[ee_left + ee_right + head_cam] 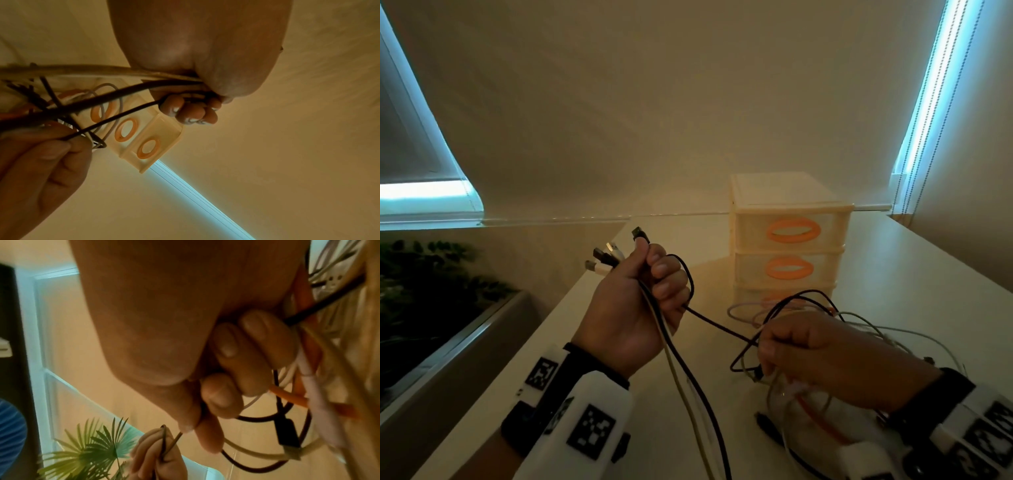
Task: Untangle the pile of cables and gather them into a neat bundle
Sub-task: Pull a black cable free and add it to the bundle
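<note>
My left hand [650, 284] is raised above the table and grips a bundle of cable ends, whose USB plugs [609, 257] stick out above the fist. Black and cream cables hang from it towards me. A black cable [715, 323] runs from that fist to my right hand [767, 353], which pinches it between thumb and forefinger just above the tangled pile. The pile holds an orange cable [825, 425], a lilac loop [743, 308] and thin white wires. In the right wrist view my curled fingers [226, 369] sit beside the orange cable [287, 395] and a black USB plug [287, 433].
A cream three-drawer unit with orange handles [787, 240] stands at the back of the white table [928, 274], just behind the pile. A planter with green leaves [431, 291] lies beyond the table's left edge. Window blinds close off the back.
</note>
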### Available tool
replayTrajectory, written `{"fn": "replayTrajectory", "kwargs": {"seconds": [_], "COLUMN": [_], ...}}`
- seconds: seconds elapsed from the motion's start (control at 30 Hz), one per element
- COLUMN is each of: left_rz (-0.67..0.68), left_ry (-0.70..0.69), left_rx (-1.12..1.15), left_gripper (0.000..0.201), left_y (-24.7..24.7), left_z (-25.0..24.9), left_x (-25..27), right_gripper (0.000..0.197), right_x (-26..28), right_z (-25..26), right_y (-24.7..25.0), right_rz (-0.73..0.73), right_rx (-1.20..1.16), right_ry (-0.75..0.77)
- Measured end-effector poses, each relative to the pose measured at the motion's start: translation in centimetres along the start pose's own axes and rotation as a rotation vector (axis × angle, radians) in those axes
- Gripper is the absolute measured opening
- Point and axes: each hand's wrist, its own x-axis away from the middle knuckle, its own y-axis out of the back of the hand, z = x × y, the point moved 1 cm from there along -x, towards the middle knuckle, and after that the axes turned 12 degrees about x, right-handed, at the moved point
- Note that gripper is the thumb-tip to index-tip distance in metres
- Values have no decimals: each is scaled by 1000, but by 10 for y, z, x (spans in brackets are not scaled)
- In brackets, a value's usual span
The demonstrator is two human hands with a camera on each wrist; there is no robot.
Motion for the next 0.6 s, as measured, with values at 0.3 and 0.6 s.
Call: {"fn": "replayTrajectory", "kwargs": {"seconds": [0.3, 0.6], "left_rz": [146, 185], "left_ry": [258, 304], "left_rx": [-227, -388], "left_gripper": [40, 44], "left_y": [-1, -8], "left_z": [11, 55], "left_x": [6, 15], "right_gripper": [32, 21], "right_x": [-4, -7], "right_z": [-11, 12], "right_y": [17, -13], "right_rz": [-245, -711], "right_rx": [35, -94], "right_ry": [-252, 32]}}
